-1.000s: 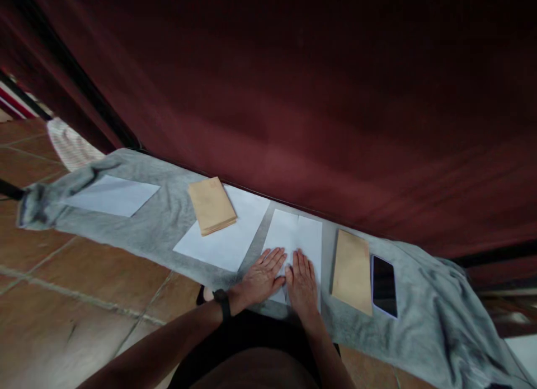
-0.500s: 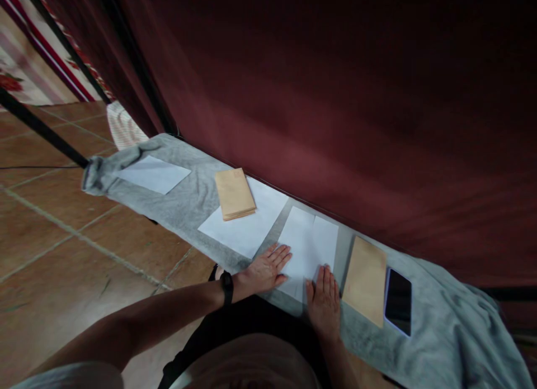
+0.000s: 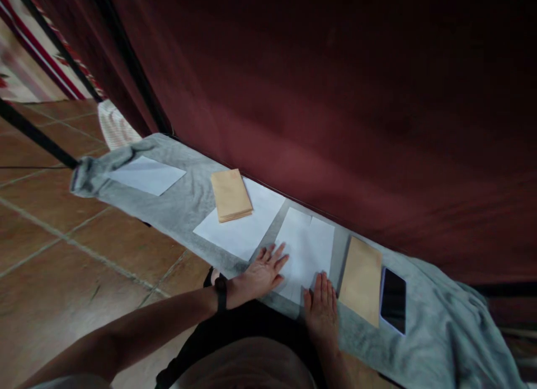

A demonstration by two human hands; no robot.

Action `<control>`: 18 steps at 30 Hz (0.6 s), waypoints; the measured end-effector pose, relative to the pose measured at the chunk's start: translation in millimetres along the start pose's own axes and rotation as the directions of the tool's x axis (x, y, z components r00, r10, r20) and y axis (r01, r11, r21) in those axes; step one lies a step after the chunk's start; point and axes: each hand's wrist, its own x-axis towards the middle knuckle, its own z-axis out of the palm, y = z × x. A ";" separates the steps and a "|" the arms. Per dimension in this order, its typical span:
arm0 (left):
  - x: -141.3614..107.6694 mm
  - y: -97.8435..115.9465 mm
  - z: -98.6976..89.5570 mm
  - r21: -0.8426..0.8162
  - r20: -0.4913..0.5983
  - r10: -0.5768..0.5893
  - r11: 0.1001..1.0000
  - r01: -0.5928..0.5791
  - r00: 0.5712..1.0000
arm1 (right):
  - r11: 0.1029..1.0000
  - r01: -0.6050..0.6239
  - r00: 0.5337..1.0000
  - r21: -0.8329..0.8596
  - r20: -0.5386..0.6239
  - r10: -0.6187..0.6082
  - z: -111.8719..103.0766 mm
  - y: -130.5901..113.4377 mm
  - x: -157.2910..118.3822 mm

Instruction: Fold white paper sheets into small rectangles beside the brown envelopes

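A sheet of white paper (image 3: 308, 241) lies in front of me, with folds running along its length. My left hand (image 3: 263, 270) rests at its left edge, fingers spread and holding nothing. At the near right corner my right hand (image 3: 322, 306) lies flat, fingers stretched out and close together, the thumb apart. To the right of that hand is a brown envelope (image 3: 361, 280). A stack of brown envelopes (image 3: 231, 195) sits on more white paper (image 3: 262, 213) left of the folded sheet.
A grey cloth (image 3: 176, 216) covers the narrow surface. A phone (image 3: 393, 300) lies right of the single envelope, and another white sheet (image 3: 146, 175) lies at the far left. A dark red curtain (image 3: 293, 126) hangs along the back edge, beside a black pole (image 3: 130, 59).
The view has shifted slightly. My left hand's fingers have spread and lifted a little, and my right hand has slid slightly toward me along the paper.
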 end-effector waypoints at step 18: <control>20.4 -19.7 -14.4 -0.843 0.179 -0.525 0.353 0.405 0.832 | 0.959 -0.090 0.996 0.268 0.018 0.088 -8.3 4.1 0.2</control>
